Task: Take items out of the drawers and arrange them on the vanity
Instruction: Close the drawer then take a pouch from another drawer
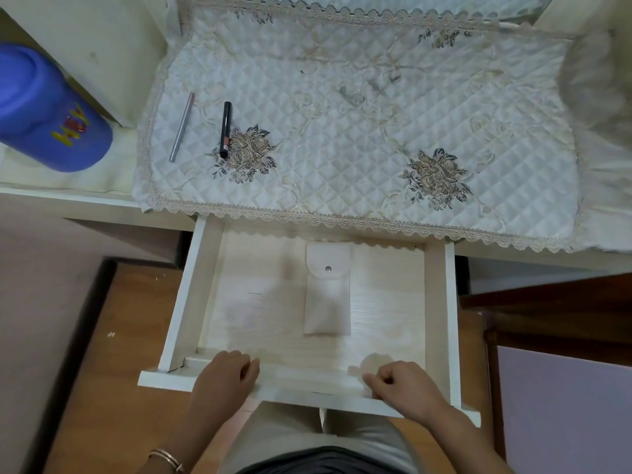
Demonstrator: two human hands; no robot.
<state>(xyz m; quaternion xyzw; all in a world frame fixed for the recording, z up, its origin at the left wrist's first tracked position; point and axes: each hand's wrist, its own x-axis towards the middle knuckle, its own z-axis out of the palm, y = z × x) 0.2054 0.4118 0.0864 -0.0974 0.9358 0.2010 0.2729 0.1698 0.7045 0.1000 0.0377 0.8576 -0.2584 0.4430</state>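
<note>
The white drawer (451, 302) is pulled far out below the vanity top. A white snap pouch (327, 295) lies flat in the middle of it. My left hand (224, 378) rests on the drawer's front panel at the left, fingers curled over its edge. On the same panel to the right, my right hand (407, 388) also grips the edge. On the quilted lace-edged cloth (342, 131) covering the vanity lie a thin silver pencil (182, 127) and a black makeup pen (225, 129), side by side at the left.
A blue plastic container (44, 107) stands at the far left on a lower ledge. A dark wooden piece of furniture (547, 319) is to the right of the drawer. Wooden floor shows below left.
</note>
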